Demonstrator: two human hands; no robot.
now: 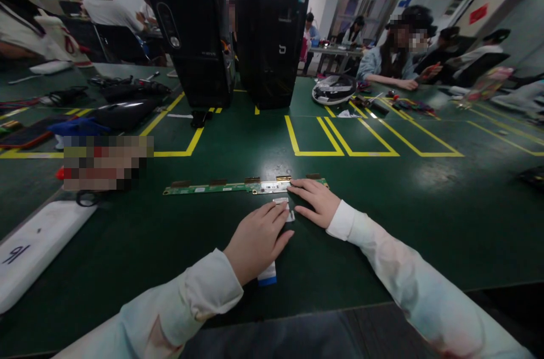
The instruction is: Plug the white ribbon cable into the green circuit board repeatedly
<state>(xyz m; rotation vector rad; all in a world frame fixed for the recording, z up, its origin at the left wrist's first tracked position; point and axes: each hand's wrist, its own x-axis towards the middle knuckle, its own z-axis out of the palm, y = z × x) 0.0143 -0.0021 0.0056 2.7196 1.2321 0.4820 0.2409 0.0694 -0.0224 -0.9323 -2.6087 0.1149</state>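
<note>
A long narrow green circuit board (204, 189) lies crosswise on the table, with brown tabs along its far edge and a silvery section right of its middle. My right hand (318, 200) is open, fingers spread, its fingertips touching the board's right part. My left hand (259, 240) lies palm down just nearer to me, thumb apart from the fingers. Under it runs a white flat ribbon cable (267, 274) with a blue end; the palm hides its middle. Left fingertips rest on the white far end, close to the board.
Two black computer towers (272, 45) stand at the back of the green table (361, 257). Yellow tape (318, 153) marks boxes on it. A white case (38, 251) lies at left, near dark tools and cables (123, 90). A coiled cable bundle (334, 89) and a seated person (399, 53) are across.
</note>
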